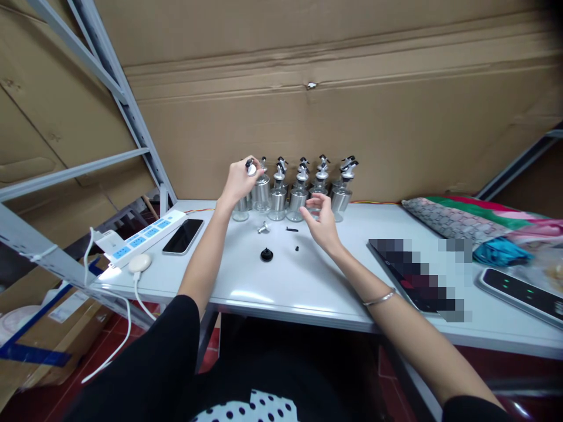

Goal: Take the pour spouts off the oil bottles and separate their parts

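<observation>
Bottles (298, 200) stand behind the cap (266, 255) (phone (183, 237) left).

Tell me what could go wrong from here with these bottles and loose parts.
The tiny black piece lies loose on the table, so a stray brush might lose it. The bottles stand close together and the open right hand is near them; one nudge could topple several. The white cable runs over the table's edge and might get snagged.

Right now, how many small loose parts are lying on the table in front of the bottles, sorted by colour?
Black: 3 (round piece, thin strip, tiny piece)
Silver: 1 (shiny piece)
Total: 4
</observation>
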A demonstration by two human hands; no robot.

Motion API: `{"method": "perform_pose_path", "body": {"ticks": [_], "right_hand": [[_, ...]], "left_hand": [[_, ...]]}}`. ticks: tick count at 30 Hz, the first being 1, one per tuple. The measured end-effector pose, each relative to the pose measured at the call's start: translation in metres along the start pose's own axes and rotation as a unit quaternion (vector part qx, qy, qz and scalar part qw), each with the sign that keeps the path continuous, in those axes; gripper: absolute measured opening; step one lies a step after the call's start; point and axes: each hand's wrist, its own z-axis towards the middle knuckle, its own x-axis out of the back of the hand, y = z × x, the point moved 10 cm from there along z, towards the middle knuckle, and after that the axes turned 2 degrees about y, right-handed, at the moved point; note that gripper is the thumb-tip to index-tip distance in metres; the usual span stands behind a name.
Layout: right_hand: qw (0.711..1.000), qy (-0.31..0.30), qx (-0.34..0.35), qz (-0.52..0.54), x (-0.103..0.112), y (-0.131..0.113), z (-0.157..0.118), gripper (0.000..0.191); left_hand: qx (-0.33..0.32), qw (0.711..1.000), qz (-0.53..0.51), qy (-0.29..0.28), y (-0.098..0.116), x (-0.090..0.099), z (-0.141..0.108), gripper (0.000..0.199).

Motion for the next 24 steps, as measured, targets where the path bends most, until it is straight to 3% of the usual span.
{"method": "perform_pose_path", "body": {"ticks": [7,13,19,22,24], "right_hand": [[0.999,-0.011,0.026,-0.023,-0.003,-0.005,-0.002,0.043],[0.999,-0.025,0.029,-0.03,-0.006,-0.004,-0.002,0.042],[0.998,-0.035,0.034,-0.027,-0.009,-0.006,-0.003,0.041],[0.998,-0.035,0.036,-0.025,-0.008,-0.008,-0.004,0.04],[0.998,-0.034,0.039,-0.025,-0.008,-0.009,-0.004,0.039]], "left_hand": [[0.047,0.996,0.034,-0.066,-0.042,-0.034,-0.012,0.005],[0.07,0.994,0.033,-0.074,-0.056,-0.048,-0.019,0.008],[0.075,0.993,0.069,-0.063,-0.058,-0.046,-0.019,0.033],[0.085,0.989,0.092,-0.085,-0.056,-0.041,-0.017,0.034],[0.099,0.984,0.126,-0.077,-0.055,-0.028,-0.015,0.031]]}}
